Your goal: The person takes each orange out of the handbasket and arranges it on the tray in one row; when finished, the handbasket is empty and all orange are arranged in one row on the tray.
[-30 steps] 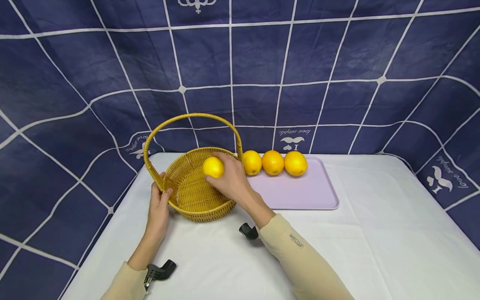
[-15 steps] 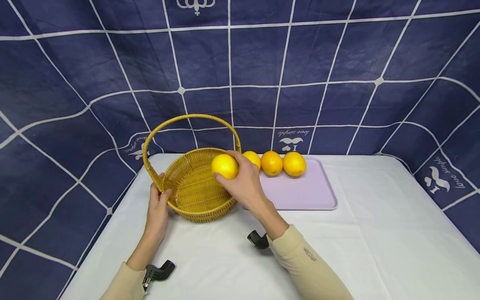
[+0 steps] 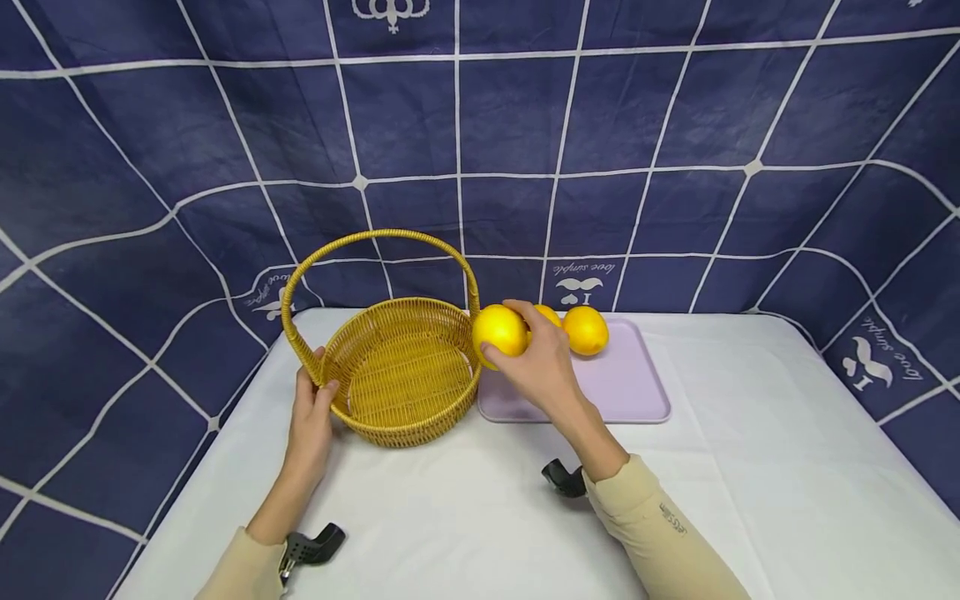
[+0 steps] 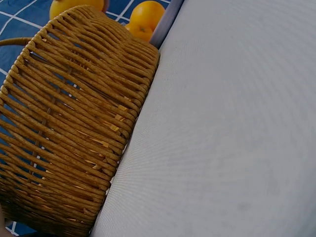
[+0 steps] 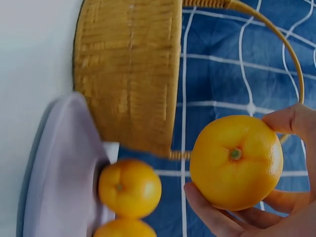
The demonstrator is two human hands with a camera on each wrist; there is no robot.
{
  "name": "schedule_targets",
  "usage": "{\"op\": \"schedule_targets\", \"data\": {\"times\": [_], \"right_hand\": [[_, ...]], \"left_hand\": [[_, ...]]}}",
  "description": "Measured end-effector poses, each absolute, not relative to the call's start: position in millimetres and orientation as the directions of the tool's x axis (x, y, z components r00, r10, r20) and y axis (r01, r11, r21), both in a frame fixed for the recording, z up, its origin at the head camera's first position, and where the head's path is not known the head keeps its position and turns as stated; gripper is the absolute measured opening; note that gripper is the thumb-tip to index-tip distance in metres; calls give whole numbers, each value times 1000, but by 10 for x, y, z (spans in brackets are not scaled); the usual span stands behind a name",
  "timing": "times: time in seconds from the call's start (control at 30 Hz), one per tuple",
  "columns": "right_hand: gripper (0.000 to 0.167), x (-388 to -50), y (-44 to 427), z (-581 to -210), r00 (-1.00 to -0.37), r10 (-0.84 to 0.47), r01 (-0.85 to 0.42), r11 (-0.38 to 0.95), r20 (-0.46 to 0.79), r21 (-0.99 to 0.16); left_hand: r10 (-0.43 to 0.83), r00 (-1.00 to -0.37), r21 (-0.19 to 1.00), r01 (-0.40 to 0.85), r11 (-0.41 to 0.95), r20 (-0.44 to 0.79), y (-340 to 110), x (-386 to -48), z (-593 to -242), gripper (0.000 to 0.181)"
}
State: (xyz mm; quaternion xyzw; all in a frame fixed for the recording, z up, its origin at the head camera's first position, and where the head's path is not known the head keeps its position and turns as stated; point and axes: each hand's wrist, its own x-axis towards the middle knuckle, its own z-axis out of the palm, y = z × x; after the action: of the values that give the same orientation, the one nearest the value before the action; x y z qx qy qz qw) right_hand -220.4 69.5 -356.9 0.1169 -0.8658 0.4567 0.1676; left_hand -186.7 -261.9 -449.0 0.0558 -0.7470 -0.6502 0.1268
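A woven golden-brown basket [image 3: 408, 429] with a tall arched handle stands on the white cloth, its inside bare. At its left side, where the handle meets the rim, my left hand [image 3: 310, 425] holds it. Just right of the basket, my right hand [image 3: 543, 367] grips an orange [image 3: 500, 335] between thumb and fingers, raised above the tray. In the right wrist view the held orange [image 5: 237, 163] shows its green stem spot. Behind it on the lilac tray [image 3: 622, 392] sit more oranges [image 3: 586, 330], partly hidden by my right hand and the held fruit.
White cloth [image 3: 750, 467] covers the table. A dark blue curtain [image 3: 510, 117] with white grid lines hangs behind and at both sides. The tray's left edge lies close to the basket. Black camera mounts [image 3: 318, 546] hang under both wrists.
My right hand has carried the orange from over the basket rightward, past its rim to above the tray's left part. My left hand stays on the basket.
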Motion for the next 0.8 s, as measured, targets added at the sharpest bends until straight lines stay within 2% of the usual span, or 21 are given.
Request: {"op": "schedule_targets", "data": {"times": [0.17,0.57,0.8], "right_hand": [[64,-2307,1017,-3575,-925,-10,-312,590,380,-745],[65,-2546,1893,-3608,-902,132,-220,678,411,-701],[69,-2635,2203,-3742,-904,218,-122,693,368,-711]], "left_hand": [[-251,-961,986,83,144,118,-2625,-1881,-4482,60],[-251,-959,983,94,155,132,-2619,-1873,-4478,58],[-247,-960,983,95,155,131,-2610,-1864,-4497,58]]}}
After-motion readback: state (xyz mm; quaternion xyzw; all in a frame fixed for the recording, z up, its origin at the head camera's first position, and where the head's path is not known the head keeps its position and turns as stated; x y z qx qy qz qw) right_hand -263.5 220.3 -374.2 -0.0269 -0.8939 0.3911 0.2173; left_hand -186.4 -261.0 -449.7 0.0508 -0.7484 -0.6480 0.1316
